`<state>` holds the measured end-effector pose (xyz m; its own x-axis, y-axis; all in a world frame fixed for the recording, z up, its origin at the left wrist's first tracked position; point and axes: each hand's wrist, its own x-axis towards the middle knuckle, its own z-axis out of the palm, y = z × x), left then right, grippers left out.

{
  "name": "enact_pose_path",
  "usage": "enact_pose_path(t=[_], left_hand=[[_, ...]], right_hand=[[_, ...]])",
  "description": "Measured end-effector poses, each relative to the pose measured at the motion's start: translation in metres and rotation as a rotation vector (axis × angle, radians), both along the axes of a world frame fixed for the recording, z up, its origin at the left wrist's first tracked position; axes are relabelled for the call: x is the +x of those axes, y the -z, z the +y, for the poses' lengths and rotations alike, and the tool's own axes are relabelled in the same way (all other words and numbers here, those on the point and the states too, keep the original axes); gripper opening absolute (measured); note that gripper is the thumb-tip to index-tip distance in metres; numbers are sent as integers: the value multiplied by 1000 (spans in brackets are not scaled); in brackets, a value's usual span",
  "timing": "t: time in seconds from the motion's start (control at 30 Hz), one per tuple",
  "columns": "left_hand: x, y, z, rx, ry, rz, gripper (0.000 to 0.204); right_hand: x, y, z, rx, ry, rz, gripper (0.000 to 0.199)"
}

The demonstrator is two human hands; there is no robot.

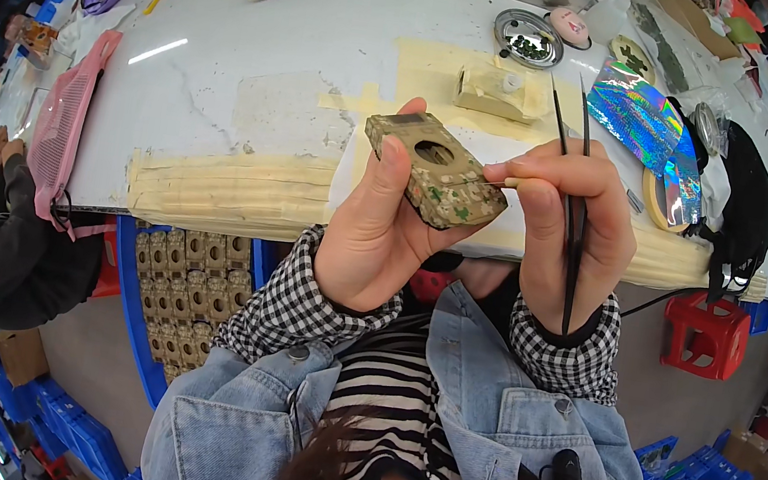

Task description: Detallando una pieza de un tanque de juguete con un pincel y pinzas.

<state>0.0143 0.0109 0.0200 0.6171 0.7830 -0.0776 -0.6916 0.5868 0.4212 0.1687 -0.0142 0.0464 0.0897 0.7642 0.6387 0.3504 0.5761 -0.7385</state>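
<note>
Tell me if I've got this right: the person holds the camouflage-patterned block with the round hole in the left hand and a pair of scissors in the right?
Not quite. The head view shows the left hand holding the camouflage-patterned block, but the right hand holds thin black tweezers, not scissors, their points sticking up above the fingers.

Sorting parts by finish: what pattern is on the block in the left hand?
Tan-and-green camouflage on the block, clearest in the head view.

The one camera sits on my head and looks steeply down, so my own hair and chest fill the lower edge. My hands sit close below it, the table (pixel 264 46) beyond them.
</note>
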Motion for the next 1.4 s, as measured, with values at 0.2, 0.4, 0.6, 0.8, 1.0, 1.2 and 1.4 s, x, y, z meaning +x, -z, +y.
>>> enact_pose_path(t=[0.2,0.4,0.6,0.8,1.0,1.2,1.4], left_hand=[[0,1,0,1,1,0,47],[0,0,0,16,-8,33,50],[0,0,-1,24,-21,72,56],[-5,5,0,5,-46,12,59],[-19,15,8,-1,-66,-171,69],[-31,17,14,15,-120,-221,78],[-41,25,19,68,-72,-363,82]], right_hand=[[-1,-2,0,-7,5,-13,8],[0,1,0,-17,17,-8,8],[2,-1,-1,-47,0,7,8],[20,-3,22,-15,239,45,7],[36,6,58,221,486,-462,8],[41,18,61,103,407,-509,12],[51,18,22,-80,174,-154,30]])
